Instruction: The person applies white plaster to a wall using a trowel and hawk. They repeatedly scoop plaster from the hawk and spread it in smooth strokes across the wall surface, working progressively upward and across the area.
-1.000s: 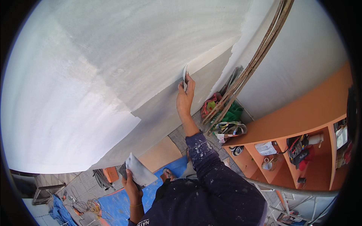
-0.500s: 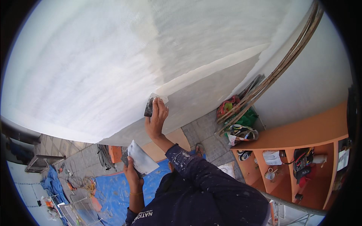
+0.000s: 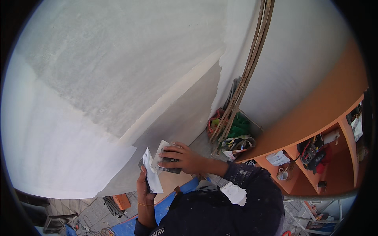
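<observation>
My left hand (image 3: 145, 192) is closed round the near end of a wide, flat putty blade (image 3: 154, 179) smeared white, tilted upward in front of my chest. My right hand (image 3: 185, 159) grips a dark-handled scraper (image 3: 159, 152) with a pale, putty-coated blade. The scraper's blade is right beside the upper edge of the putty blade; whether they touch I cannot tell. Ahead stands a wall (image 3: 118, 74), grey in its upper part. A smooth white coat (image 3: 67, 145) covers its lower left, and a pale band runs slanting to the right above a bare grey strip.
Long wooden poles (image 3: 252, 51) lean in the corner over a green bag (image 3: 240, 125) and other bags. At right is an orange shelf unit (image 3: 303, 129) holding tools and a mug. On the floor lie a blue tarp (image 3: 128, 227), an orange box (image 3: 122, 201) and coiled cable (image 3: 112, 206).
My right hand has come off the wall with the scraper, down and right to the putty blade in my left hand. The view has swung to the right.
</observation>
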`<control>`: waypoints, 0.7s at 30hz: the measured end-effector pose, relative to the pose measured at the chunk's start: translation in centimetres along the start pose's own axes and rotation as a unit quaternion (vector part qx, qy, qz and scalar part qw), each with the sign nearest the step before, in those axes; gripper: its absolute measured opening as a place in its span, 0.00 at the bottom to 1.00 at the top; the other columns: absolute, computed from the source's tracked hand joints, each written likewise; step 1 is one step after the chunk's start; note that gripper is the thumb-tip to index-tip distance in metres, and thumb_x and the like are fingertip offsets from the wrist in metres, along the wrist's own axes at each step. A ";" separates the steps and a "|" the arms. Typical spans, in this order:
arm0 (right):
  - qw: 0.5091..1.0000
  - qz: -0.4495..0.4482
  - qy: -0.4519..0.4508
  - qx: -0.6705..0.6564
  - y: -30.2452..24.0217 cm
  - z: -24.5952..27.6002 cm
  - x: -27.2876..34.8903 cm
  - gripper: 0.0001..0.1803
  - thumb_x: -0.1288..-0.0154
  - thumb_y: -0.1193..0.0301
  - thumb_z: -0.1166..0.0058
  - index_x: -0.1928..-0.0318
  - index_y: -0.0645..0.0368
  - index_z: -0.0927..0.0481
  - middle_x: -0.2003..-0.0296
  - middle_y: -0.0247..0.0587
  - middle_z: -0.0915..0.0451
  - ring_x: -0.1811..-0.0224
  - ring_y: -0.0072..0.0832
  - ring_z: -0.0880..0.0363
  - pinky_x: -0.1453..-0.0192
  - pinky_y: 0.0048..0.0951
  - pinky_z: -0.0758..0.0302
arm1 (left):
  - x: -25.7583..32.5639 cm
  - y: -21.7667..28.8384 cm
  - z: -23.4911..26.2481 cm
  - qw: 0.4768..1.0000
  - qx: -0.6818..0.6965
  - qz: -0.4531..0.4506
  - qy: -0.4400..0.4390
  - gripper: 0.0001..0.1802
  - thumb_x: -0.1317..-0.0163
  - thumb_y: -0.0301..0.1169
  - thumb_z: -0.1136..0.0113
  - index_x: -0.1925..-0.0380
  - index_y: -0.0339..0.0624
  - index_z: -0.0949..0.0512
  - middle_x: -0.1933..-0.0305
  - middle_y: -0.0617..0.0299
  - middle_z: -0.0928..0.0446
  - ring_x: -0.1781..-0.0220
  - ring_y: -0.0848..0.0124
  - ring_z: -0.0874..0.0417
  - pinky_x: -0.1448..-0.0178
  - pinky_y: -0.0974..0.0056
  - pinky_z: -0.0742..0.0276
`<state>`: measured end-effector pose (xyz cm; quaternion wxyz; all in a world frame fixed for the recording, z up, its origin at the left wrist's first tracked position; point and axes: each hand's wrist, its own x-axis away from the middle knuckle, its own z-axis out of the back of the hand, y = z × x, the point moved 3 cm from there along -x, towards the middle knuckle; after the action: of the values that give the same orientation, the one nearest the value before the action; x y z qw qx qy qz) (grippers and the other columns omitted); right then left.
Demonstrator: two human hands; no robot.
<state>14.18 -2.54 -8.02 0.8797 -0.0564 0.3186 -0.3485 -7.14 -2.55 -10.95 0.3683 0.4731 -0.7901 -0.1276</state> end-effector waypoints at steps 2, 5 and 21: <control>0.993 -0.052 -0.059 0.085 5.0 1.4 2.2 0.30 0.41 0.78 0.47 0.38 0.38 0.25 0.36 0.33 0.31 0.29 0.36 0.38 0.27 0.48 0.41 | -0.5 0.9 -0.8 0.998 -0.057 -0.006 0.022 0.20 0.28 0.48 0.51 0.53 0.43 0.27 0.67 0.63 0.22 0.74 0.72 0.20 0.70 0.66 0.21; 0.980 -0.196 0.002 0.037 15.3 5.0 4.4 0.33 0.41 0.80 0.46 0.34 0.46 0.29 0.35 0.39 0.32 0.31 0.40 0.36 0.28 0.40 0.38 | -1.3 1.4 -0.4 0.996 -0.084 -0.030 0.000 0.24 0.27 0.46 0.50 0.41 0.42 0.29 0.52 0.61 0.20 0.53 0.70 0.18 0.48 0.62 0.19; 0.713 -0.431 0.510 -0.212 35.7 20.6 1.1 0.23 0.30 0.74 0.55 0.35 0.56 0.28 0.41 0.48 0.25 0.36 0.37 0.29 0.30 0.31 0.37 | 1.6 -4.1 2.1 0.997 -0.028 -0.011 0.073 0.27 0.26 0.43 0.54 0.35 0.38 0.34 0.38 0.53 0.25 0.40 0.60 0.22 0.35 0.55 0.26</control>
<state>47.72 21.01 -3.74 0.3026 -0.1866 0.7258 -0.5890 -6.40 -6.32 -13.98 0.4364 0.4794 -0.7521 -0.1188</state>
